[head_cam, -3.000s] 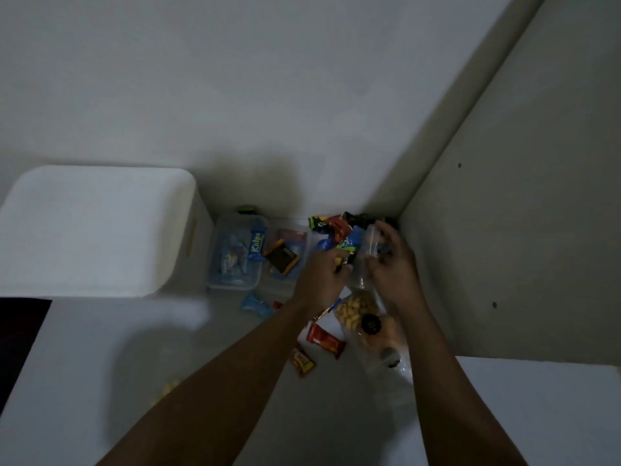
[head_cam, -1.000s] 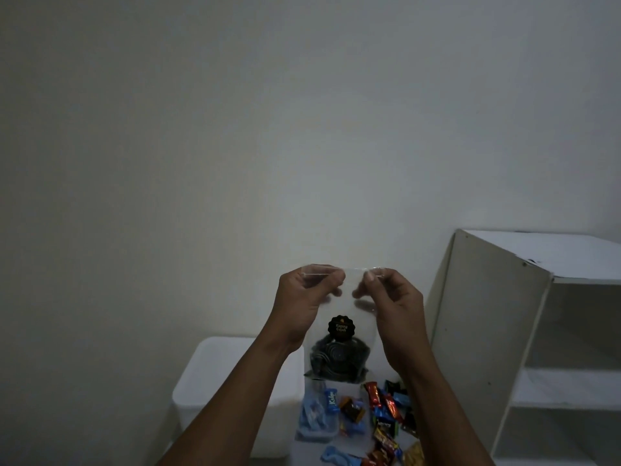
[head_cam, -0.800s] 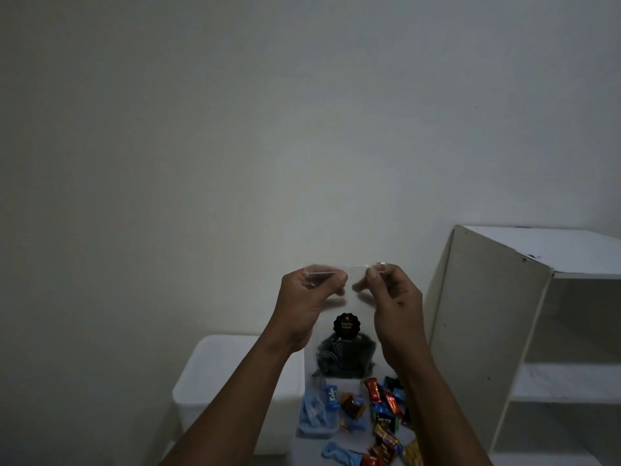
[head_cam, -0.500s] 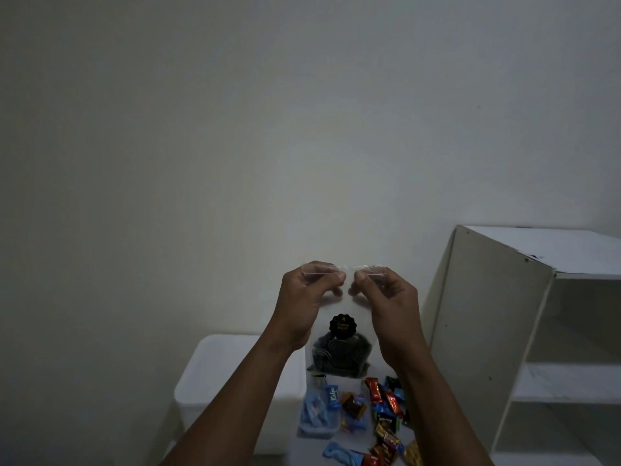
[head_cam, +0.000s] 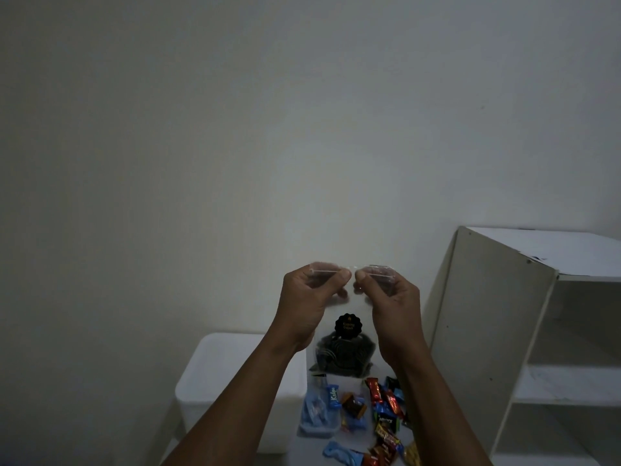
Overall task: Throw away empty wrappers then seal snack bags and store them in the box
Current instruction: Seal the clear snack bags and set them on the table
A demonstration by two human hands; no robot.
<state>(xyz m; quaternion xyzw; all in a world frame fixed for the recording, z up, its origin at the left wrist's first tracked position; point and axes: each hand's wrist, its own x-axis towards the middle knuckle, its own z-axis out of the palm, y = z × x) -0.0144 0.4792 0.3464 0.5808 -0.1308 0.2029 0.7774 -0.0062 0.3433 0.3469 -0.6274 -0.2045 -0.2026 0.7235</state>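
- Bare wall (head_cam: 235, 129) is backing the clear snack bag (head_cam: 347, 351) we are holding up above the surface's (head_cam: 305, 446) far edge.
- We are risking a half-closed seal, we judge; a gap between our pinches could be spilling snacks inside the box (head_cam: 318, 419).
- Left hand (head_cam: 311, 299) and right hand (head_cam: 391, 297) are each pinching the bag's top strip, each grip pressed together.

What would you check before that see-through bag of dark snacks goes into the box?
1. Grip: ok. The left hand and right hand both pinch the clear snack bag by its top edge.
2. Seal strip pressed shut along its whole length: cannot tell, too transparent.
3. Bag hanging upright, snacks settled at the bottom: ok.
4. Room in the clear box below: cannot tell; packets lie in it.
5. Surface tidied: not ok, loose packets lie beside the box.
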